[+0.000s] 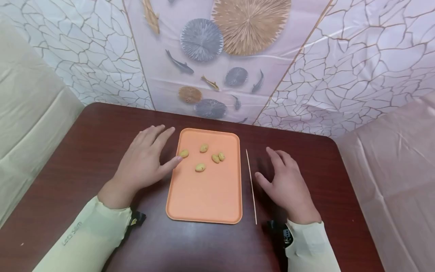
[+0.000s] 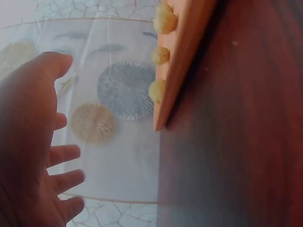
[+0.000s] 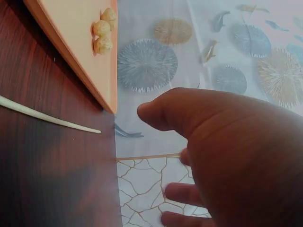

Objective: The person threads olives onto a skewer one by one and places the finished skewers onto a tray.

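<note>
An orange tray (image 1: 204,196) lies on the dark wooden table, with several small yellowish, potato-like pieces (image 1: 200,167) spread over its far half. My left hand (image 1: 144,158) hovers at the tray's left side, fingers spread, its thumb in front of the leftmost piece in the head view. In the left wrist view that hand (image 2: 28,142) holds nothing. A thin wooden skewer (image 1: 251,187) lies on the table along the tray's right side. Just right of the skewer is my right hand (image 1: 289,181), fingers relaxed and apart from it. The right wrist view shows the skewer (image 3: 47,117) beyond the thumb.
The dark red-brown table (image 1: 323,226) has rounded far corners. A patterned cloth (image 1: 204,75) with fish and round designs hangs behind it. Plain pale fabric (image 1: 401,170) stands along the right side, and similar fabric (image 1: 27,94) along the left.
</note>
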Demonstrator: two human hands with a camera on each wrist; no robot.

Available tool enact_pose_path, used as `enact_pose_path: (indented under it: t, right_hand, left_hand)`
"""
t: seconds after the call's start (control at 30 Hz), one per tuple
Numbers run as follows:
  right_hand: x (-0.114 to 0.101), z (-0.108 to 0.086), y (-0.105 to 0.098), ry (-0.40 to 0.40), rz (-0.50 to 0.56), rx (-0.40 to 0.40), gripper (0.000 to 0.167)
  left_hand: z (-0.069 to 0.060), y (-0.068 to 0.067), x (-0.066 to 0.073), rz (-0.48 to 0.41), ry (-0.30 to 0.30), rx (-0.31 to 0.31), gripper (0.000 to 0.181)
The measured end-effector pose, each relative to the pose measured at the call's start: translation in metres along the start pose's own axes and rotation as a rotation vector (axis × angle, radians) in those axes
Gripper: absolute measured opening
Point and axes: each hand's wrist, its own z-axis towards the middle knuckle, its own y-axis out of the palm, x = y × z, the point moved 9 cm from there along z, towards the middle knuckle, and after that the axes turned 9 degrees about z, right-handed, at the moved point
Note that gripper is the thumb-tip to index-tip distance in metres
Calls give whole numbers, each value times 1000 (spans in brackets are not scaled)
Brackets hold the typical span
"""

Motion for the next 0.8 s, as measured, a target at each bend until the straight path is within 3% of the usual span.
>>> enact_pose_path:
  t: [0.27, 0.47, 0.6, 0.8]
  right_hand:
    - [5, -1, 13, 74, 2, -125, 63]
    - [7, 0, 19, 139, 16, -225, 57]
    - [9, -2, 26, 197, 36, -309, 47]
    - [4, -6, 33, 193, 28, -400, 34]
  left_hand:
    - [16, 0, 27, -127, 66, -136, 80]
    - [31, -1, 53, -185, 144, -236, 68]
    - [38, 12, 62, -202, 157, -337, 63]
    - [43, 37, 70, -243, 175, -450, 58]
